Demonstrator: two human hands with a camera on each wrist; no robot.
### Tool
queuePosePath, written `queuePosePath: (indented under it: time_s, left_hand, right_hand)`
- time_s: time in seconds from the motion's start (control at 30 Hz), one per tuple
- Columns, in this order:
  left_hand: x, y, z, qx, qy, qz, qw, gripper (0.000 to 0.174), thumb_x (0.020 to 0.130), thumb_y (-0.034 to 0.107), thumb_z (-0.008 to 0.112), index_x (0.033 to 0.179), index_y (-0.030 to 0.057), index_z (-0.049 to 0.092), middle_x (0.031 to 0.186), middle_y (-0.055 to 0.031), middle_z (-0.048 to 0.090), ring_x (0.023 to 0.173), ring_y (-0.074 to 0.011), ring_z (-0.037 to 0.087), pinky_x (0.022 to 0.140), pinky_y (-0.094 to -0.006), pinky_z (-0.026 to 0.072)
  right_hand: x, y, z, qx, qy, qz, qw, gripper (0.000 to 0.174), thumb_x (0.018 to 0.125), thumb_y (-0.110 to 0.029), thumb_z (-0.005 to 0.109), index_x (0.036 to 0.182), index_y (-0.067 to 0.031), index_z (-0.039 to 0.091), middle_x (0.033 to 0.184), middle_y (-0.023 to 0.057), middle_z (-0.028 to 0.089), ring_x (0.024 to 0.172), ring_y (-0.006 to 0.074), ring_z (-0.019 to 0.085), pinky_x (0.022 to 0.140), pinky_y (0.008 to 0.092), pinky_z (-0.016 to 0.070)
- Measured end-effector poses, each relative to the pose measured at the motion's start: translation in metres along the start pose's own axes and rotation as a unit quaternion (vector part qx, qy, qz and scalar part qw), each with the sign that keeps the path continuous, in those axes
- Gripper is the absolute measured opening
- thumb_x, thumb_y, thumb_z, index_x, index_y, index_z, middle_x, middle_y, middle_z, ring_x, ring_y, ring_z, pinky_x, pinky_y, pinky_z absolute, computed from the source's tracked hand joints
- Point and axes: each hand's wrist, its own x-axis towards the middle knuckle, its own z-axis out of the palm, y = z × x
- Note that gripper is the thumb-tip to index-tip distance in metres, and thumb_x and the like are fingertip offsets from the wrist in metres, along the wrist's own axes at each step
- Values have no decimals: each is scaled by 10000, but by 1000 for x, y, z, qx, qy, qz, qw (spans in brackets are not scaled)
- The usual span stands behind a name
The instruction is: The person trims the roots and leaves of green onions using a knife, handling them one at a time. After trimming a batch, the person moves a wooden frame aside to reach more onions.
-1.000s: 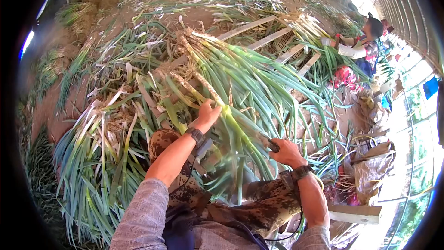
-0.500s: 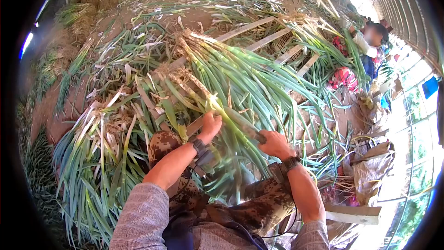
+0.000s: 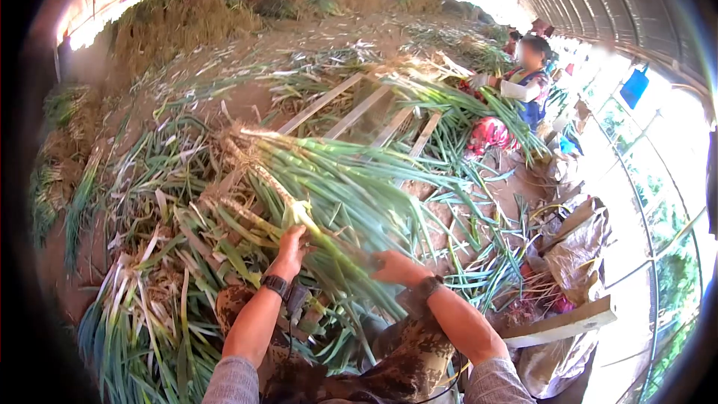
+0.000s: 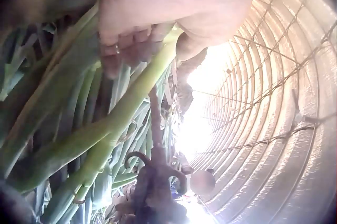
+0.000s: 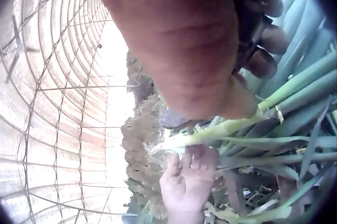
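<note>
In the head view my left hand (image 3: 288,253) grips a long green onion (image 3: 303,213) at its pale green shank, its roots pointing away from me. Seen from the left wrist, the fingers of that hand curl round the stalk (image 4: 142,87) where it forks into leaves. My right hand (image 3: 400,268) is a short way down the leaves, blurred. The right wrist view has it holding a dark-handled knife, whose grey blade (image 5: 176,120) shows past the palm, with the thumb against the stalk. A bunch of green onions (image 3: 329,172) lies just beyond both hands.
Wooden slats (image 3: 359,114) support the bunch. At the lower left lies another onion pile (image 3: 149,314); trimmed leaves litter the soil. Another person (image 3: 523,86) handles onions at the right. A wooden plank (image 3: 561,322) and crumpled sacks (image 3: 576,254) are at my right.
The head view has tilted upward, showing more of the roof. My right hand has come nearer the left along the onion. The other person has straightened up after leaning over.
</note>
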Motion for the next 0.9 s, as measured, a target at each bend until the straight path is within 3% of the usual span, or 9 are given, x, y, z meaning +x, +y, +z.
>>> queuePosePath:
  time_s: [0.07,0.13,0.23,0.3,0.4,0.53,0.63,0.73,0.9]
  left_hand:
    - [-3,5,7,-80,-9,29,996,252,956,229,592,1175,105,575,1089,-44,585,951,-225,626,720,-433,546]
    - [1,7,3,-58,-26,83,995,334,961,252,592,1243,77,550,1151,-61,574,1017,-288,609,806,-487,542]
    - [4,14,8,-56,-22,109,992,356,962,270,601,1264,93,540,1177,-48,579,1001,-279,614,773,-450,545]
    - [3,21,11,-68,3,119,991,435,956,320,627,1322,127,492,1163,-49,577,972,-240,618,780,-414,494]
    - [5,28,9,-74,-40,104,991,488,963,388,619,1351,127,479,1171,-41,577,1000,-237,605,829,-434,476]
    - [5,26,5,-16,-41,51,998,505,981,506,542,1303,119,514,1160,-28,600,1006,-221,608,830,-435,491]
    - [5,27,1,-33,-39,76,996,502,991,531,501,1276,119,533,1150,-34,619,981,-224,630,799,-424,519]
    - [4,33,1,-42,6,55,998,445,1009,481,494,1265,120,539,1149,-40,627,960,-232,648,764,-409,538]
    - [-6,37,5,-68,29,142,987,352,1022,377,513,1260,118,535,1167,-18,617,968,-232,652,781,-426,537]
  right_hand:
    - [0,6,1,10,-5,-24,1000,458,738,-363,720,1089,-73,667,873,200,692,807,362,659,753,453,513]
    - [-5,3,-2,13,-5,-23,1000,443,741,-350,708,1079,-67,659,842,190,680,768,353,642,731,452,503]
    - [-12,-3,-7,-20,20,-43,999,412,759,-341,689,1085,-90,667,844,189,684,790,368,657,732,460,517]
    - [-14,-10,-9,-53,43,-50,996,400,769,-337,682,1091,-101,669,845,191,686,800,376,662,731,468,523]
    - [-19,-16,-11,-80,65,-51,993,390,781,-322,673,1113,-116,667,846,188,691,811,391,665,730,486,530]
    - [-19,-29,-12,-120,87,-72,986,377,801,-288,653,1136,-114,657,846,180,695,775,402,661,708,501,531]
    - [-16,-31,-10,-135,105,-103,980,372,803,-266,640,1143,-117,654,849,181,696,776,404,660,706,503,532]
    - [-10,-30,-2,-134,103,-118,978,374,797,-253,634,1150,-132,652,852,182,695,790,402,661,707,500,533]
    - [-3,-25,5,-139,128,-62,980,337,788,-248,629,1112,-162,660,845,166,695,789,384,669,678,494,532]
